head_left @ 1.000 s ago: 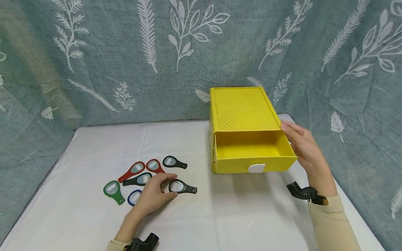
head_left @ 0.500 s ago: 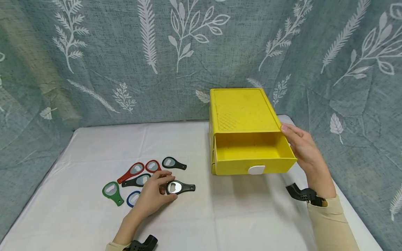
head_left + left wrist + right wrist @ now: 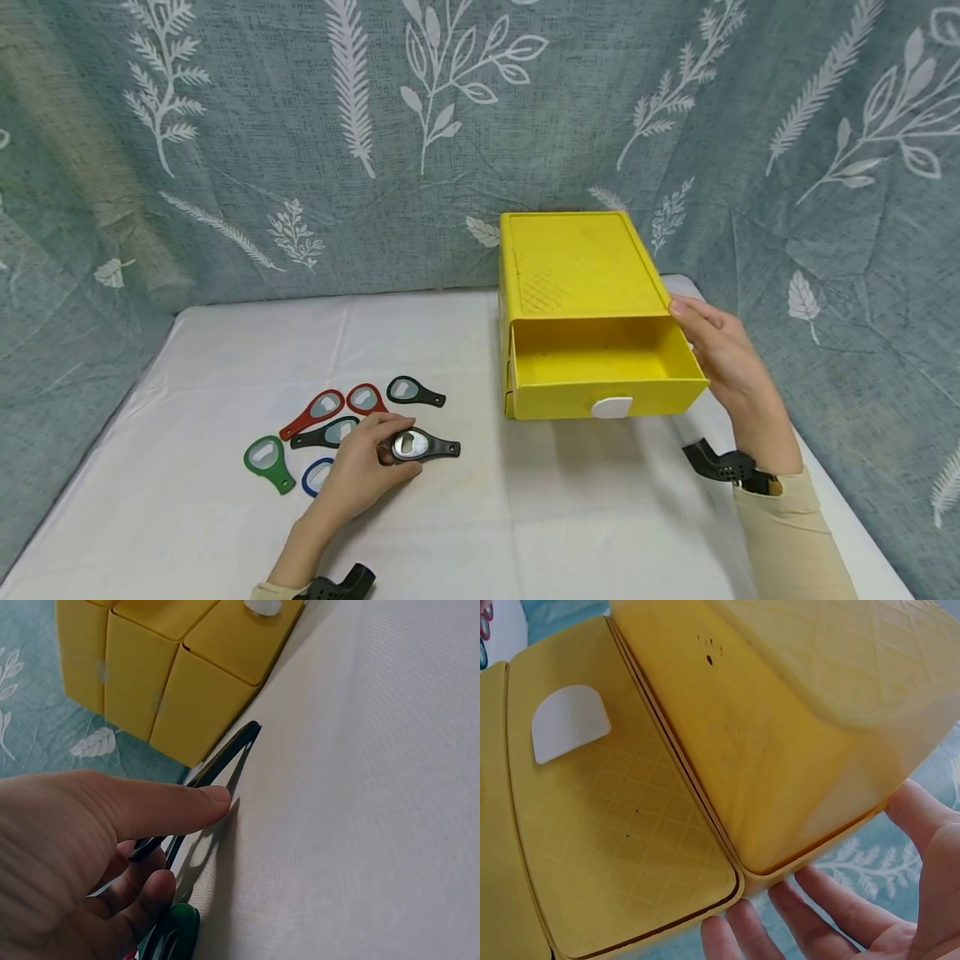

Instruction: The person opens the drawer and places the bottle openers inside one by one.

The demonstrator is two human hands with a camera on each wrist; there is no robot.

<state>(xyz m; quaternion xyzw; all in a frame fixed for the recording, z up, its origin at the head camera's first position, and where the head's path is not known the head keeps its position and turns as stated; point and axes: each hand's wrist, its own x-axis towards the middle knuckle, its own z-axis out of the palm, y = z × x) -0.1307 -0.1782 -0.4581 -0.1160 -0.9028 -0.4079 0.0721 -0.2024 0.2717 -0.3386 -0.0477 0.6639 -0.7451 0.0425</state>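
Note:
My left hand (image 3: 362, 468) pinches the round head of a black-handled bottle opener (image 3: 437, 447) between thumb and fingers; its handle points right. In the left wrist view that black opener (image 3: 234, 744) is tilted up off the cloth, apart from its shadow. Along the right side of a yellow drawer unit (image 3: 573, 258) lies my right hand (image 3: 731, 358), its thumb at the upper front corner. The right wrist view has its fingers (image 3: 810, 919) extended against the side wall. The unit's top drawer (image 3: 543, 402), with a white tab, is pulled out, and nothing shows inside.
Several other bottle openers lie left and behind my left hand: a green one (image 3: 268, 461), a blue one (image 3: 318, 473) partly covered by the hand, a red one (image 3: 303, 419) and a black one (image 3: 427, 394) among them. A patterned curtain (image 3: 300, 150) hangs behind the white-clothed table (image 3: 202, 375).
The black bottle opener has shifted slightly left and tilted up off the cloth as my left fingers took hold of it. My right hand and the drawer unit have stayed put.

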